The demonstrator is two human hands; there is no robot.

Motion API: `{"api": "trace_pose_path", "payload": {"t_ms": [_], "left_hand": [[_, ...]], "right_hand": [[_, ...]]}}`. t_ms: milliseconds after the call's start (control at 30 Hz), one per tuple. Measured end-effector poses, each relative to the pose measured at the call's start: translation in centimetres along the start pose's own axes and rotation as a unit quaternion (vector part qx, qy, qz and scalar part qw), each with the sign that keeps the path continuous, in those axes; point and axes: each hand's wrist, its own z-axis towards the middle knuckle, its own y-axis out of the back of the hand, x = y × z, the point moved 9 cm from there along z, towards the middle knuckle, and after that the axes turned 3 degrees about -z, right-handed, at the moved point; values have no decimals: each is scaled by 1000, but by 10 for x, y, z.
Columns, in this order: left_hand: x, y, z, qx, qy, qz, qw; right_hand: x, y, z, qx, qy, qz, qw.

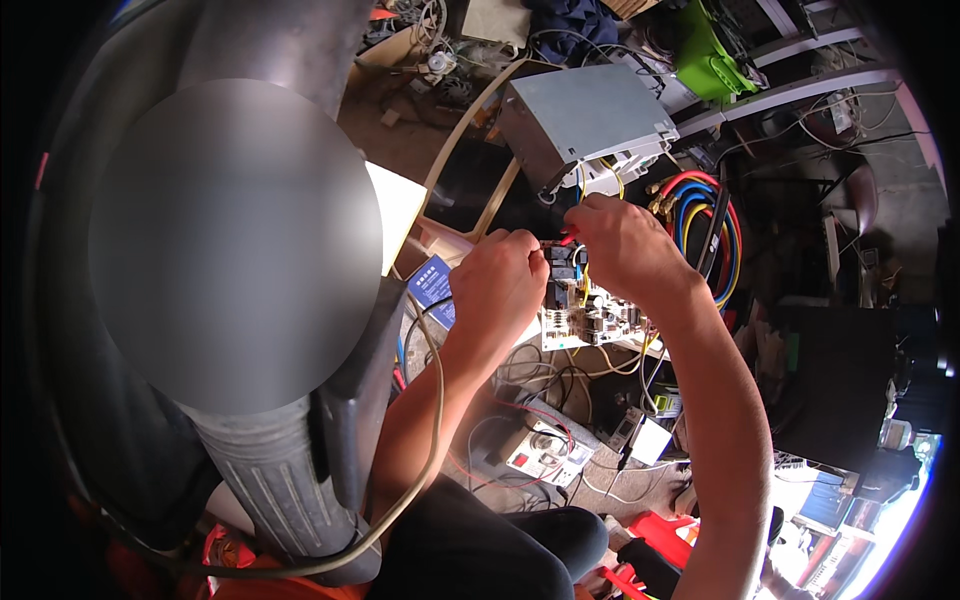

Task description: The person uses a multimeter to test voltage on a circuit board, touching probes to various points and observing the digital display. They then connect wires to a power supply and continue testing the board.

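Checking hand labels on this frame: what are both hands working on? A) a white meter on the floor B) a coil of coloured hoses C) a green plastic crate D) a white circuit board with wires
D: the left hand and right hand meet at the top of the white circuit board, at its wires; the coloured hoses and the green crate sit apart, untouched.

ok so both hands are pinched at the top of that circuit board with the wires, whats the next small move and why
Probably steady the circuit board with the left hand and ease the red piece straight off with the right hand. Both hands meet at the board's top edge, where coloured wires crowd in. Whether the piece is seated or loose is hidden by the fingers, so pull gently.
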Motion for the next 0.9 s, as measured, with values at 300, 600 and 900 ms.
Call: {"api": "trace_pose_path", "payload": {"t_ms": [300,600,900], "left_hand": [[1,1,-3,-5,7,1,1000],[1,1,-4,-5,15,-2,1000],[2,-2,-5,-15,-1,1,1000]], "right_hand": [[0,-1,2,-4,10,42,999],[8,10,1,-41,49,-3,998],[13,10,1,-44,74,5,996]]}}
